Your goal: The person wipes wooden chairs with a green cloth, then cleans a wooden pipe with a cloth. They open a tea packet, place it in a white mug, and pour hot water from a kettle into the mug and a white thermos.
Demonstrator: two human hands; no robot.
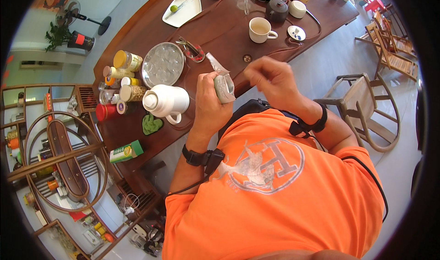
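My left hand (211, 96) grips a small foil pouch (224, 87) that bears printed writing. The pouch's top gapes, and a silvery flap sticks up from it. To the right, my right hand (273, 81) hovers apart from the pouch near the table's edge. Its fingers are bent and blurred, and whether anything small sits between them I cannot tell. Beyond the hands, a white mug (260, 30) of pale brownish liquid stands on the dark wooden table (220, 29). Left of my left hand stands a white vacuum jug (168, 101).
A round metal tray (163, 65) holds clear glass cups, beside several jars (132, 92). A glass with red markings (196, 53) holds tea tools. Farther back are a dark teapot (277, 11), a small lid (296, 33) and a white plate (187, 14). A wooden chair (361, 96) stands at right.
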